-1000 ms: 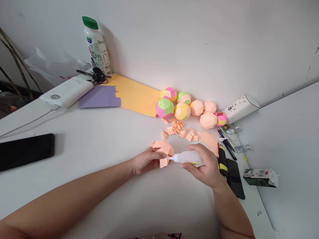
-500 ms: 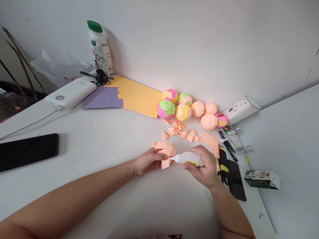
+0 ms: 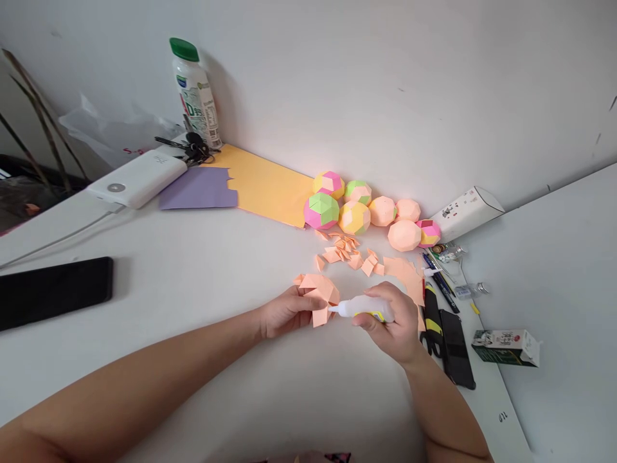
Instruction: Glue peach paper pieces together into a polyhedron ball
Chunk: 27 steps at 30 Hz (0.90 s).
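My left hand is closed on a partly built peach paper ball, thumb on its near side. In my right hand is a white glue bottle, lying almost level with its thin nozzle pointing left. The nozzle tip meets the edge of the paper ball beside my left thumb; whether glue comes out is too small to see. Just beyond my hands lie loose folded peach paper pieces. A peach paper sheet lies partly behind my right hand.
Several finished paper balls line the wall. Yellow paper and purple paper lie left of them, near a power bank, keys and a bottle. A phone lies left; a cutter and carton are right.
Almost nothing differs. Both hands, the paper ball and the glue bottle keep their places, with the nozzle still at the paper edge; the view shifts very slightly.
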### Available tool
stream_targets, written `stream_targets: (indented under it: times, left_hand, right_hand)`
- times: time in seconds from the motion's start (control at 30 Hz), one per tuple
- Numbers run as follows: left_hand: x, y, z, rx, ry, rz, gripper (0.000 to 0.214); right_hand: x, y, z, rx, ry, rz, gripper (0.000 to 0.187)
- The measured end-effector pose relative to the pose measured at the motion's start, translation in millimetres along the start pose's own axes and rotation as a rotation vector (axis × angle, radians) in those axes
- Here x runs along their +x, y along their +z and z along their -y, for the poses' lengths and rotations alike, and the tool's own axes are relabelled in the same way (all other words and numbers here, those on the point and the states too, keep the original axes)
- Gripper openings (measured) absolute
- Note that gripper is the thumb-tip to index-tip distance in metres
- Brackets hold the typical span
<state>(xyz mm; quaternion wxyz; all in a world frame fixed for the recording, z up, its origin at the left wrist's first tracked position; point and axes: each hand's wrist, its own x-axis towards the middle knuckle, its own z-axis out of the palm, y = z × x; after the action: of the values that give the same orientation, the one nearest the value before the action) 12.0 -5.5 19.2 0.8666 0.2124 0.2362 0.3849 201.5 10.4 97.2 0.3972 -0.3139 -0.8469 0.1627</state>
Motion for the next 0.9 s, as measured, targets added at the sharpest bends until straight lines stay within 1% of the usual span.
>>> stream_targets:
  times: [0.17,0.3,0.5,0.63,0.77,0.9]
  left_hand:
    - [-0.4,1.2,-0.7,-0.022,0.003,-0.004,0.010]
    - [-0.9,2.4,-1.5,-0.017,0.001,-0.003,0.012]
    - [-1.6,2.6,-1.3,-0.035,-0.014,0.008,0.009]
    - [-1.3,3.2,-2.2,-0.002,-0.007,0.019,0.011]
    - [-0.8,3.0,-2.4,0.024,-0.001,0.020,0.012]
    - [-0.5,1.7,-0.8,0.019,0.009,0.028,0.013]
  right_hand:
    - [-0.3,0.1,0.6,0.005,0.009,0.004,0.028]
    - [0.5,0.0,0.5,0.002,0.007,-0.003,0.026]
    - [-1.1,-0.6,-0.7,0.010,0.027,0.028,0.028]
    - [-1.4,0.2,-0.9,0.007,0.034,0.001,0.028]
    - [0.7,0.2,-1.6,-0.010,0.081,-0.029,0.028]
    - [2.3,-1.0,-2.1,0.009,0.111,-0.028,0.027]
